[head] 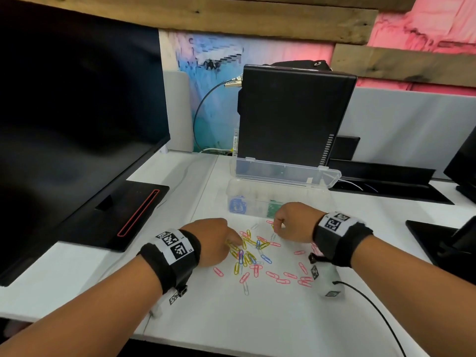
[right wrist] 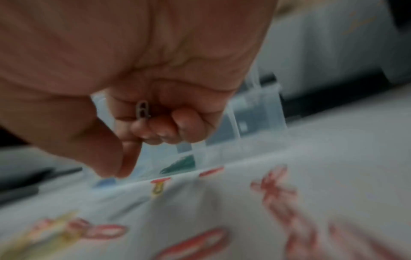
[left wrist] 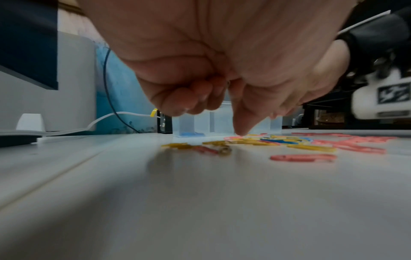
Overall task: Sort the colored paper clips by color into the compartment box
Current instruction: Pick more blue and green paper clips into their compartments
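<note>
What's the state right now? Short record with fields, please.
box: clear compartment box, lid open, blue and green clips inside
loose clips: pink, yellow, blue, white on table
left hand: forefinger down on the pile, other fingers curled
right hand: near the box, fingers curled around a grey-white clip

Desk clutter behind and beside the work area
Large dark monitor [head: 77, 119] at left on a black base with a red-edged slot [head: 137, 213]; upright black computer case [head: 291, 114] at centre back, thin dark cable [head: 203, 106] curving from a metal connector beside it; grey partition panel [head: 412, 124] at right; rough wooden planks [head: 231, 16] above a pink and blue painted wall [head: 425, 27]
</note>
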Action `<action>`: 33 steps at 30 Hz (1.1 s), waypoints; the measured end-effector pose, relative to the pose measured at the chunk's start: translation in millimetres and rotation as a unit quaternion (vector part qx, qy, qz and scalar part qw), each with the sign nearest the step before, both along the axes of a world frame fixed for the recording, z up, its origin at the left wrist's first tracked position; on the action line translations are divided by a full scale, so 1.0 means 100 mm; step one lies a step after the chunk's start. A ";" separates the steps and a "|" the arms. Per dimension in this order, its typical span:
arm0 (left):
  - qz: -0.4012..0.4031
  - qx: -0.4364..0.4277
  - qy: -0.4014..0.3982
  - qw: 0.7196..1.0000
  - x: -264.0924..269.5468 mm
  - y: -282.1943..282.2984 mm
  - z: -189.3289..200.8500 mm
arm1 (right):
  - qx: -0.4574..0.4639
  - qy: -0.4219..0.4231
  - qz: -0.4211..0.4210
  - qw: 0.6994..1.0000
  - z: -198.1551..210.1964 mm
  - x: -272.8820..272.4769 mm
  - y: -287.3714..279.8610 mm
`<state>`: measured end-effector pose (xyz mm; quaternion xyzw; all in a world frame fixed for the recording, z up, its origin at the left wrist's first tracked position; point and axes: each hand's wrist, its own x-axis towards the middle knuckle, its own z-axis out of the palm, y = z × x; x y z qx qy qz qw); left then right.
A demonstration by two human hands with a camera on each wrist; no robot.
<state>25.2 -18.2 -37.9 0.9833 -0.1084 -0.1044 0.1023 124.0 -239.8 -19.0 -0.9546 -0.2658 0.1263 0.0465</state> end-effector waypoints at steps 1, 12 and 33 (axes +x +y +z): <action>-0.012 -0.004 0.005 1.000 -0.01 -0.01 -0.01 | -0.032 -0.026 0.029 0.999 -0.01 -0.01 0.02; -0.017 0.023 0.018 0.999 0.02 -0.04 -0.03 | -0.059 -0.023 0.075 0.995 -0.15 0.03 0.07; -0.041 0.040 0.003 0.998 0.04 -0.11 -0.01 | 0.030 0.036 0.022 0.999 -0.10 0.05 0.07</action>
